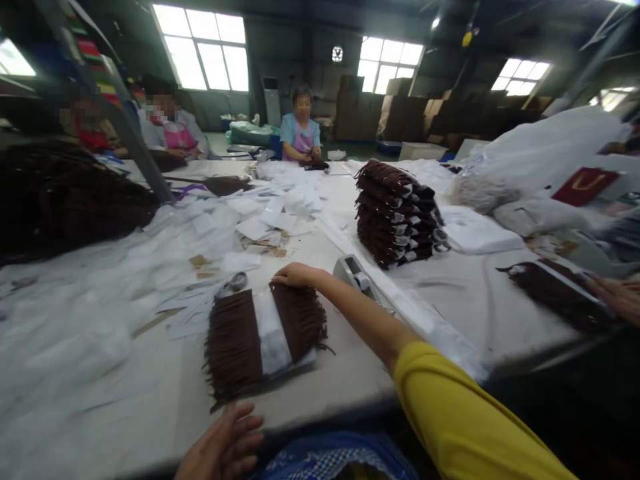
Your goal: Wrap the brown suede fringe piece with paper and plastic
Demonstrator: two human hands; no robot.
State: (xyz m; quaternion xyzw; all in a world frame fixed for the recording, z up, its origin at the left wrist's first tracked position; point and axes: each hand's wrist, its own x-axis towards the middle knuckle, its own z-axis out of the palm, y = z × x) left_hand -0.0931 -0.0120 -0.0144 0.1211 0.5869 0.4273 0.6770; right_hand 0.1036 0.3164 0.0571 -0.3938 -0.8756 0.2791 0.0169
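Note:
A brown fringed bundle [235,340] with a white band [273,333] around its middle lies flat near the table's front edge. My right hand [295,275] rests on the bundle's far right corner, its fingers bent over the edge; whether they grip it is hard to tell. Below the bundle's near left corner is my left hand [225,443], fingers spread and holding nothing. A grey tape dispenser [356,275] stands just right of my right forearm. Behind the bundle's far left corner sits a small roll [237,281].
Banded brown bundles are stacked [397,213] at the back right. White sheets and plastic [75,320] cover the left side, near a dark heap [65,200]. Another person's hand [617,297] touches a brown piece [555,293] at right. People sit across the table.

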